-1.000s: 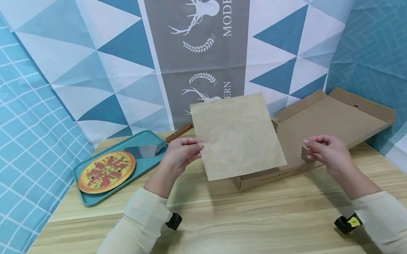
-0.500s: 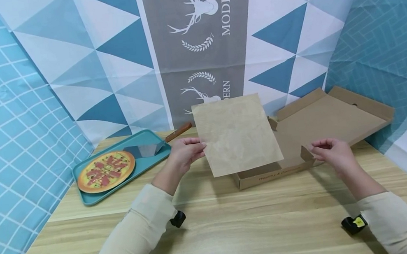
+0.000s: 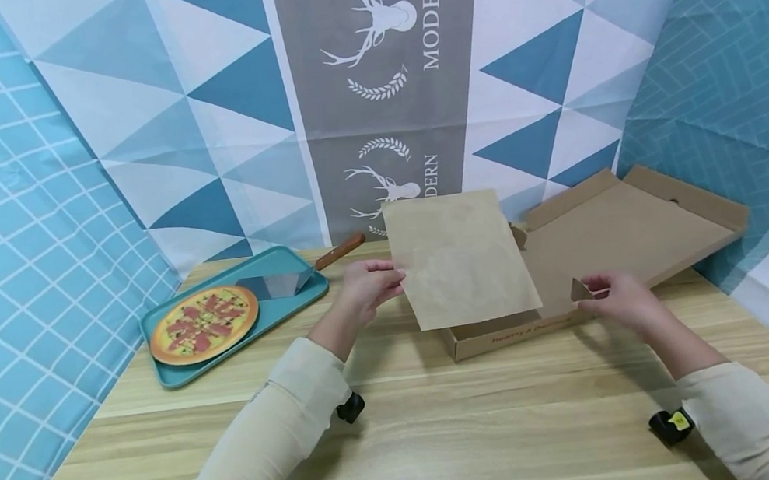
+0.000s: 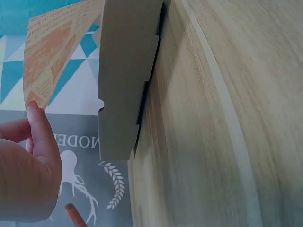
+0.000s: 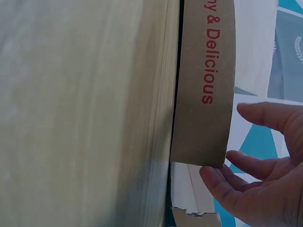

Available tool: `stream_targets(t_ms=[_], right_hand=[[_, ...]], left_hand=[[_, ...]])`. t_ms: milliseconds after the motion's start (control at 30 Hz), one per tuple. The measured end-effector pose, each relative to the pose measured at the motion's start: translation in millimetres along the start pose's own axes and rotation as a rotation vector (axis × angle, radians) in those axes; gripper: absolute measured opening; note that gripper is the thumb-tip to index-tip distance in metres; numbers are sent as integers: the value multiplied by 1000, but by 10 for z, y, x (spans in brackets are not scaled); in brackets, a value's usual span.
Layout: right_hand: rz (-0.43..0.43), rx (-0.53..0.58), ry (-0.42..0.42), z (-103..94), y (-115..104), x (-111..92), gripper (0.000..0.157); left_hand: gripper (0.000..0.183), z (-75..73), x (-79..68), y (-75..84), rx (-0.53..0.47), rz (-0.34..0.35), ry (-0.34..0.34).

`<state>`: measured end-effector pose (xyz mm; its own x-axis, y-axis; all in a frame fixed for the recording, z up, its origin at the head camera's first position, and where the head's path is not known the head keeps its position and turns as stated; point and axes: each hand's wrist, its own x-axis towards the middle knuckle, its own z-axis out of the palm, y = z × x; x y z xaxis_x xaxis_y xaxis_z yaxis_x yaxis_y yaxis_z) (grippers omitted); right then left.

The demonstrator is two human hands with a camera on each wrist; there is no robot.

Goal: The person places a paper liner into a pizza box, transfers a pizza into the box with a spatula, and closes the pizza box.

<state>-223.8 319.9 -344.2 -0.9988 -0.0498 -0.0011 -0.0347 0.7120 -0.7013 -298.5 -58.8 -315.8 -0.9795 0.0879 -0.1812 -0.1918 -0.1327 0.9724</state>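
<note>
My left hand (image 3: 368, 285) pinches the left edge of a brown paper sheet (image 3: 464, 259) between thumb and fingers. The sheet is tilted above the left part of an open cardboard pizza box (image 3: 507, 336) and hides much of its inside. In the left wrist view, the paper's underside (image 4: 52, 42) bears orange newspaper-style print. My right hand (image 3: 619, 297) is at the box's front right corner, by a small upright flap (image 3: 580, 290). In the right wrist view, the fingertips (image 5: 210, 177) touch that corner, while the thumb stands apart from them.
A teal tray (image 3: 303, 303) at left carries a pizza (image 3: 203, 325) and a pizza server (image 3: 277, 285), whose wooden handle sticks out past the tray's rim. The box lid (image 3: 637, 229) leans back to the right. Patterned cloths stand behind the wooden table (image 3: 488, 424).
My left hand has moved right with the paper, which now hangs farther over the box and a little lower. My right hand has come down to the box's front right corner.
</note>
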Motion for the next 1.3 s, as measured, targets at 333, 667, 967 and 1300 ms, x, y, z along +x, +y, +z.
stream_targets(t_ms=[333,667,967,1300], right_hand=[[-7,-55,-65,-1,-7,22,72],[2,-82,-71,-11,-18,16,73],[-9,-92,-64,0,-9,26,73],[-12,-105,-68,-14,-8,31,73]], left_hand=[[22,145,70,-10,23,7,-10],[18,391,129,-16,69,5,-37],[15,616,166,64,216,34,-54],[20,855,158,105,278,49,-25]])
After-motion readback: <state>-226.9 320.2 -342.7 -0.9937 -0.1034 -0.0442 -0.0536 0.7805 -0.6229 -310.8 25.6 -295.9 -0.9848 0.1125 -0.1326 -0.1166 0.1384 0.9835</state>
